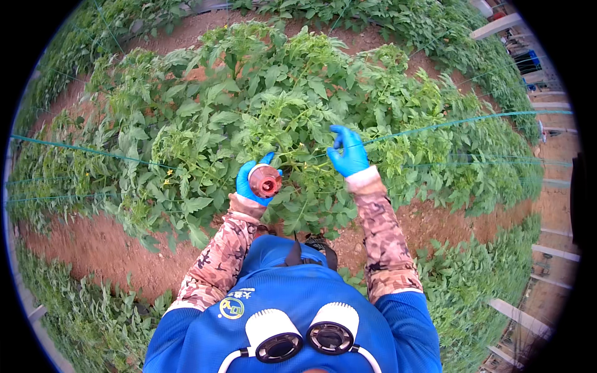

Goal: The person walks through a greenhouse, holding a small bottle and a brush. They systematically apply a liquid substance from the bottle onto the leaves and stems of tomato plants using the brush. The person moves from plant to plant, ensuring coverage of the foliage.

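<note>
My left hand (244, 181), in a blue glove, is wrapped around a small translucent container (265, 181) with a red inside. Its round opening faces up toward me; what lies inside is too small to make out. My right hand (350, 153), gloved in blue too, hovers over the foliage with thumb and fingers apart and nothing visible between them. Between the two hands grows a leafy tomato plant (284, 114) with thin stems and a small yellow blossom (305, 165). A green twine (433, 126) passes by my right hand.
More tomato rows stand beyond and behind me, with bare reddish soil (126, 256) between them. Another stretch of twine (88, 152) crosses the left side. Yellow flowers (168, 176) show there. A white two-headed neck fan (332, 328) hangs on my chest. Pale posts (520, 318) line the right edge.
</note>
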